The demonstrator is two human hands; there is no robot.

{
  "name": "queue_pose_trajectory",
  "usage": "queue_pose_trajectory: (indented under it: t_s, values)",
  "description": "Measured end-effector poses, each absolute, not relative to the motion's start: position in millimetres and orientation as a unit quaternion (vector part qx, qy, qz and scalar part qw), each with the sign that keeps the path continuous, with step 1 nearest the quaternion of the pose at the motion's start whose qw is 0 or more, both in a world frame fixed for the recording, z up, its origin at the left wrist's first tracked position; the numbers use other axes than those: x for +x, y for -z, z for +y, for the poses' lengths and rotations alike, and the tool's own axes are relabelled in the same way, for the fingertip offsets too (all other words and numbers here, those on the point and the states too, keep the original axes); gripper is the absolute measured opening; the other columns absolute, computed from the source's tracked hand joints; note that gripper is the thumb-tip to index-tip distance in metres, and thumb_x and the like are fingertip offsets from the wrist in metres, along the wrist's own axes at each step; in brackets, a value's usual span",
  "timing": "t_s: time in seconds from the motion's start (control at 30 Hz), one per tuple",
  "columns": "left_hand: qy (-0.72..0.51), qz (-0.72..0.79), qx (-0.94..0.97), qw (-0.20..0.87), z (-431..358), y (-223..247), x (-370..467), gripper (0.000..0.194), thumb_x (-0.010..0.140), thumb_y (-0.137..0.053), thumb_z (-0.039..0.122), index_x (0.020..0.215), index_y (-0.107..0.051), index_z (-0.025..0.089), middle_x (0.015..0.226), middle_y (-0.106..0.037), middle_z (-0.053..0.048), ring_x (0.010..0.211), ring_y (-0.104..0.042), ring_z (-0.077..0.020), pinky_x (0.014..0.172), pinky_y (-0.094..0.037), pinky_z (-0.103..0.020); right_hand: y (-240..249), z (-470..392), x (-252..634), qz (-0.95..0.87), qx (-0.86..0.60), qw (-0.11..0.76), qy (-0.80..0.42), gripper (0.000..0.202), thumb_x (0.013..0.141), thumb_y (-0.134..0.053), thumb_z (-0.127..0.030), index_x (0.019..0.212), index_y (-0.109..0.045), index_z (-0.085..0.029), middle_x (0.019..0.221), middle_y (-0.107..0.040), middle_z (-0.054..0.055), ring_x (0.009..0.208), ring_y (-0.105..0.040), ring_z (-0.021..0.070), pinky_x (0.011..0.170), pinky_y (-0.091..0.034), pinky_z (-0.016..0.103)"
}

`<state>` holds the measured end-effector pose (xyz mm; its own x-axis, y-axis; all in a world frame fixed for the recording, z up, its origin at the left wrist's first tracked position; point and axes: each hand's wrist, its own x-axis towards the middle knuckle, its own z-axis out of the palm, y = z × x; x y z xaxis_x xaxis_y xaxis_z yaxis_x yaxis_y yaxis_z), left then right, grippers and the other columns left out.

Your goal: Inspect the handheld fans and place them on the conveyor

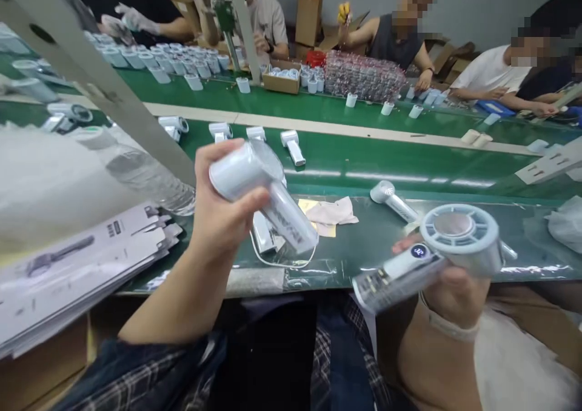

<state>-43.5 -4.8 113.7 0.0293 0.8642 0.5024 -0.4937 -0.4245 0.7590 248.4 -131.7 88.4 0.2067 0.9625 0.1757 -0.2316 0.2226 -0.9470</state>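
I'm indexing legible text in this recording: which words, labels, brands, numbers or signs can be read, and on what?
"3", then perhaps "0" or "C": round display on the handheld fan in the right hand.
Perhaps "FAN": the other fan, in the left hand.
Too blurred: remaining lettering on both fans; print on the flat cartons.

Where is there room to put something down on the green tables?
The widest bare stretch is the green belt, right of the white fan. A smaller one lies between the pale cloth and the right hand. Flat boxes and a bottle crowd the left.
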Motion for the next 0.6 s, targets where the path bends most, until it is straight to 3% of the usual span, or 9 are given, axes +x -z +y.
queue_pose_trajectory:
  t_s: [0.13,0.23,0.3,0.4,0.5,0.6]
  values:
    - [-0.534,0.19,0.597,0.568,-18.8,-108.0,-39.8,0.057,0.074,-0.092,0.046,0.12,-0.063,0.028,0.097,-0.069,-0.001,0.064,-0.065,-0.0155,0.048,-0.052,-0.026,-73.0,-127.9,228.5,-0.418,-0.424,0.654,-0.467,0.083,0.079,-0.089,-0.051,0.149,-0.048,-0.033,0.132,-0.07,0.013,0.103,-0.076,0.0299,0.079,-0.071,0.051]
    - [-0.501,0.207,0.667,0.511,-31.5,-84.2,-20.9,0.065,0.065,-0.097,0.048,0.119,-0.068,0.028,0.112,-0.069,-0.005,0.093,-0.07,-0.0224,0.074,-0.06,-0.032,-52.5,-131.0,211.8,-0.421,-0.462,0.64,-0.447,0.086,0.083,-0.086,-0.051,0.155,-0.042,-0.032,0.14,-0.067,0.014,0.118,-0.073,0.0319,0.094,-0.067,0.054]
    - [-0.508,0.193,0.696,0.47,-39.3,-62.9,1.8,0.064,0.07,-0.094,0.051,0.124,-0.066,0.03,0.12,-0.068,-0.006,0.111,-0.067,-0.0263,0.097,-0.057,-0.039,-38.4,-134.2,201.3,-0.449,-0.486,0.619,-0.424,0.084,0.087,-0.08,-0.057,0.157,-0.042,-0.029,0.157,-0.056,0.016,0.14,-0.061,0.033,0.115,-0.055,0.054]
    - [-0.541,0.172,0.707,0.422,-46.7,-33.5,39.3,0.067,0.078,-0.088,0.053,0.133,-0.057,0.031,0.125,-0.066,-0.008,0.117,-0.065,-0.0282,0.106,-0.052,-0.045,-26.4,-139.5,198.8,-0.513,-0.476,0.558,-0.445,0.096,0.087,-0.075,-0.067,0.164,-0.033,-0.028,0.168,-0.043,0.015,0.152,-0.048,0.0356,0.125,-0.041,0.055]
    - [-0.442,0.229,0.76,0.417,-47.5,-22.1,57.8,0.07,0.082,-0.081,0.052,0.14,-0.051,0.025,0.135,-0.061,-0.015,0.127,-0.061,-0.0343,0.112,-0.049,-0.054,-27.7,-144.5,226.7,-0.539,-0.583,0.465,-0.392,0.105,0.083,-0.082,-0.059,0.168,-0.025,-0.032,0.16,-0.053,0.015,0.143,-0.056,0.0398,0.119,-0.042,0.064]
    - [-0.222,0.267,0.852,0.391,-43.4,-30.7,48.7,0.064,0.086,-0.077,0.043,0.143,-0.055,0.024,0.159,-0.044,-0.019,0.152,-0.04,-0.0404,0.124,-0.037,-0.062,-28.1,-147.1,278.8,-0.542,-0.733,0.348,-0.218,0.108,0.072,-0.09,-0.042,0.164,-0.037,-0.026,0.139,-0.066,0.018,0.132,-0.06,0.0444,0.115,-0.042,0.069]
